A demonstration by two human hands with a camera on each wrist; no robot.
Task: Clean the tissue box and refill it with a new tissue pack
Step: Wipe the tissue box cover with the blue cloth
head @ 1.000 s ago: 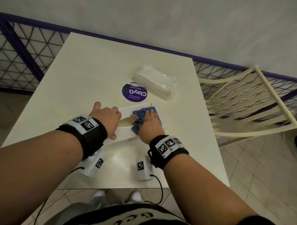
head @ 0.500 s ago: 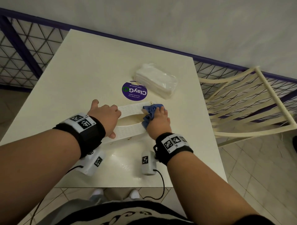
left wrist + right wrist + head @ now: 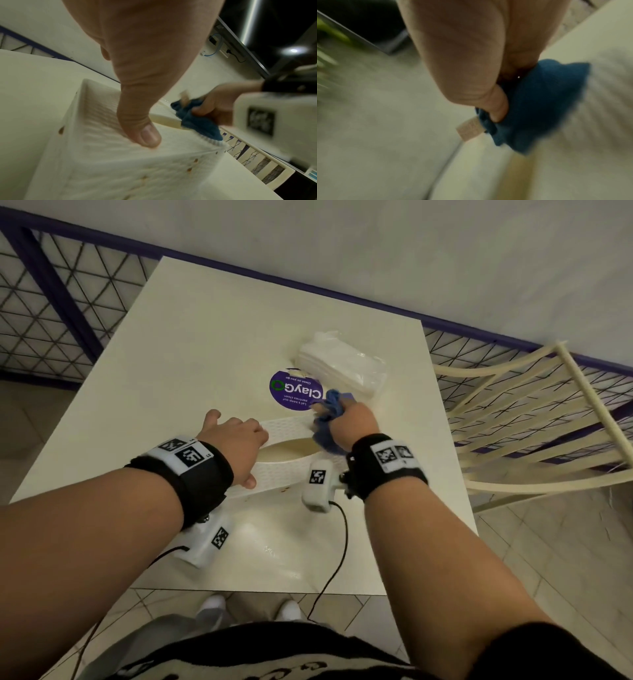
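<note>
- The white perforated plastic tissue box (image 3: 287, 453) lies on the cream square table (image 3: 212, 344), near the front edge, with its oval opening facing up; both wrists and the wrist cameras cover its 2 ends in the head view.
- The left hand (image 3: 236, 441) rests on the left part of the box. In the left wrist view its thumb (image 3: 145, 134) presses flat on the ribbed top surface; the other fingers are hidden behind the hand, so I cannot tell if they curl around the far side.
- The right hand (image 3: 352, 419) grips a crumpled blue cloth (image 3: 329, 419) in a closed fist at the right end of the box. The right wrist view is strongly blurred, but the curled fingers (image 3: 498, 106) and a small beige label (image 3: 470, 130) on the cloth are still readable.
- Whether the cloth really touches the box at this moment is hard to say; in the left wrist view its lower edge lies just at the box top near the corner.
- Some small brown spots (image 3: 192, 165) show on the side of the box, soft from blur.
- The new tissue pack in clear plastic wrap (image 3: 342, 368) lies behind the right hand, just beside a round purple sticker (image 3: 294, 390); the cloth covers 1 edge of the sticker.
- A cream slatted chair (image 3: 534, 419) stands at the right, cut off by the frame.
</note>
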